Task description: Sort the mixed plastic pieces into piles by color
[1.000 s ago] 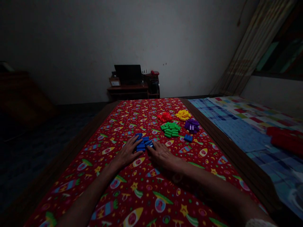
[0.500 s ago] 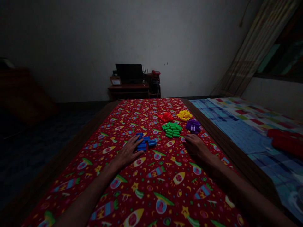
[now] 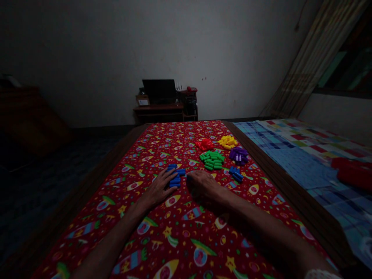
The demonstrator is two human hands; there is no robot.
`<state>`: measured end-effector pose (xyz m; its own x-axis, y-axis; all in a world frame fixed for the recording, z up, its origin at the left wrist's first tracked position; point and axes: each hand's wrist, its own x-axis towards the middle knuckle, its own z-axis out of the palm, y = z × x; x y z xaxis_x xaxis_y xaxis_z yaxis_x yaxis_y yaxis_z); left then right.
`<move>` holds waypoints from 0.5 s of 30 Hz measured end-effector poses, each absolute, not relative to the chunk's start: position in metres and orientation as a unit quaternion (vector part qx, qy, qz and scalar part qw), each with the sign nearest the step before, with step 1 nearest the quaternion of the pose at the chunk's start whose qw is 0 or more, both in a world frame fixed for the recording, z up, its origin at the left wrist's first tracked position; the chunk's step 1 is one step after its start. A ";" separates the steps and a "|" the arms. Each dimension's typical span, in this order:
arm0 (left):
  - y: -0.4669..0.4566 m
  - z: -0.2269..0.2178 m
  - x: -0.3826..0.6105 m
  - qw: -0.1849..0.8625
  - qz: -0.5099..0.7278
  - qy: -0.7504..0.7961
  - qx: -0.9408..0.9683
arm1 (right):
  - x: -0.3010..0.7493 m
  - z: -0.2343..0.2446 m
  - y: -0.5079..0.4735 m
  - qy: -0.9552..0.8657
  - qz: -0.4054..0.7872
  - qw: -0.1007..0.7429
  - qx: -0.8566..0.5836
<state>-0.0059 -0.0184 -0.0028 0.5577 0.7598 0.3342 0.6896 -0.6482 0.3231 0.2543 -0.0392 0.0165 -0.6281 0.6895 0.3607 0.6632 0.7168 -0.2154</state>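
Two bare hands, six little piles of plastic pegs, all on a red rocket-print bedsheet. Left hand flat on the sheet, fingers spread apart, tips right up against the blue pile. Maybe six or seven pegs in that pile, hard to count in this light. Right hand just right of the same pile, fingers bunched together and curled down, tips hidden behind the knuckles, so no telling if clamped on anything. Nothing visibly lifted off the sheet by either hand.

Further up the sheet, more piles: green pile, biggest of the lot, roughly fifteen to twenty pegs. Then purple pile, red pile and yellow pile, all too tangled for a real count. Also a small second blue bunch, about three pegs, ahead and to the right of the right hand. Green straight ahead of the gap between the hands, nothing in the way.

Off the bed's right edge, a checked blanket with a red cushion on it. Against the far wall, a low wooden desk with a dark screen on top.
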 end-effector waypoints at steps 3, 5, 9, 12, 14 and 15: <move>-0.019 -0.003 -0.006 0.082 0.231 0.412 0.878 | 0.295 0.029 -0.048 -0.880 -0.002 0.238 -0.411; -0.019 -0.003 -0.006 0.076 0.229 0.404 0.882 | 0.325 0.032 -0.055 -0.865 -0.037 0.253 -0.432; -0.020 0.002 -0.006 0.051 0.236 0.369 0.897 | 0.369 0.024 -0.067 -0.851 -0.094 0.230 -0.462; -0.024 0.008 -0.005 0.024 0.263 0.340 0.903 | 0.381 0.017 -0.072 -0.845 -0.108 0.219 -0.475; -0.027 0.013 -0.002 0.011 0.277 0.330 0.902 | 0.376 0.019 -0.074 -0.850 -0.099 0.226 -0.466; -0.029 0.015 0.001 0.006 0.285 0.329 0.900 | 0.369 0.022 -0.075 -0.855 -0.089 0.233 -0.454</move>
